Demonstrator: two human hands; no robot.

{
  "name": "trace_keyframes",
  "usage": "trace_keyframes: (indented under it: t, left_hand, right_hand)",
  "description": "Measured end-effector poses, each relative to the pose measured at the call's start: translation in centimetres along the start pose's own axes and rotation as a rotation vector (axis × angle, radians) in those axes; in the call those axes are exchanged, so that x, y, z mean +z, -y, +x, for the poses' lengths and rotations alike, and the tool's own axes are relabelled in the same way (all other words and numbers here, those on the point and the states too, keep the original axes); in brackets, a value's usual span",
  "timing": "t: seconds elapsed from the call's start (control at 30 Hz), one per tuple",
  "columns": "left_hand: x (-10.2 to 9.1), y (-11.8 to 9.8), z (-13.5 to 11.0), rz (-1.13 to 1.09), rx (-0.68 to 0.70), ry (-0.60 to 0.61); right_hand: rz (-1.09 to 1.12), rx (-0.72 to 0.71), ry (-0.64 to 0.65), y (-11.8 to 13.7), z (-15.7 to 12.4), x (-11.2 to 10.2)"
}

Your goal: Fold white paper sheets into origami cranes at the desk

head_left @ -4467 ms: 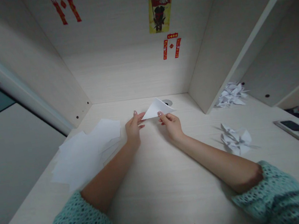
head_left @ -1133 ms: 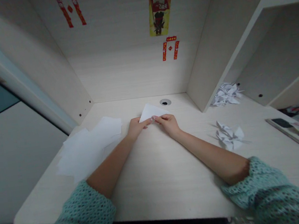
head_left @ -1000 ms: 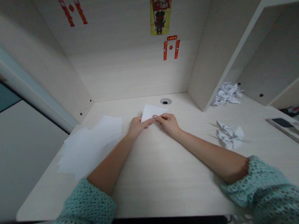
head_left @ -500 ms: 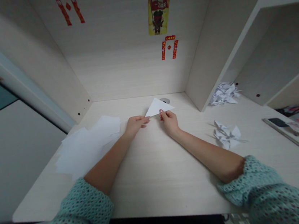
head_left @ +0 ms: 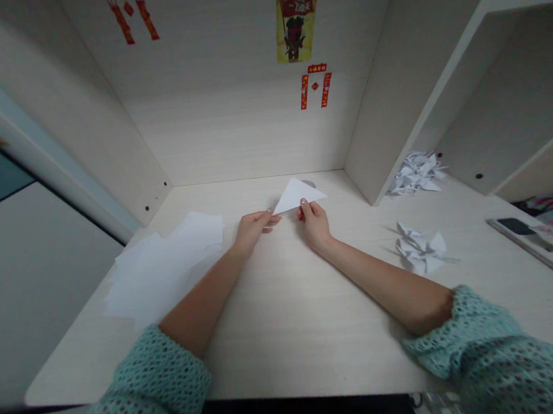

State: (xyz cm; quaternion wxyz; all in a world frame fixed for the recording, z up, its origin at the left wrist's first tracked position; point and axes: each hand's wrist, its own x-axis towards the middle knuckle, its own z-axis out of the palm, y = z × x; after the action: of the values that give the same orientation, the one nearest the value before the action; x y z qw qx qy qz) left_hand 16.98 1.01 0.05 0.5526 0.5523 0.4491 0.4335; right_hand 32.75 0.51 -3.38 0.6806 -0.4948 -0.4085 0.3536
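Observation:
A white sheet folded into a triangle is held just above the pale wooden desk, near the back of the alcove. My left hand pinches its left corner with fingers closed. My right hand grips its lower edge near the middle, fingers closed too. The triangle's point aims right and hides part of the cable hole behind it. Both forearms reach forward from teal knitted sleeves.
A loose spread of white sheets lies left of my hands. Folded paper cranes sit on the desk to the right, more folded cranes in the side shelf. A tray with a phone lies far right. Alcove walls stand close on both sides.
A second ago the folded paper lay pressed flat on the desk under both hands. It has since been lifted and turned, showing as a raised triangle with its point to the right.

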Motion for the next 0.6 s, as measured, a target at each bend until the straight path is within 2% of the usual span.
trace_keyframes:
  t: [0.17, 0.27, 0.47, 0.6]
  left_hand:
    - [0.2, 0.2, 0.0, -0.032, 0.046, -0.044]
    - [0.5, 0.1, -0.3, -0.081, 0.116, -0.085]
    - [0.6, 0.2, -0.3, -0.128, 0.172, -0.137]
    - [0.6, 0.4, 0.0, -0.147, 0.161, -0.180]
  right_hand:
    - [-0.079, -0.069, 0.226, 1.0, -0.5, 0.2]
    - [-0.082, -0.070, 0.286, 1.6, -0.8, 0.4]
    - [-0.087, -0.021, 0.277, 1.4, -0.5, 0.5]
    - [-0.043, -0.035, 0.158, 0.8, -0.2, 0.5]
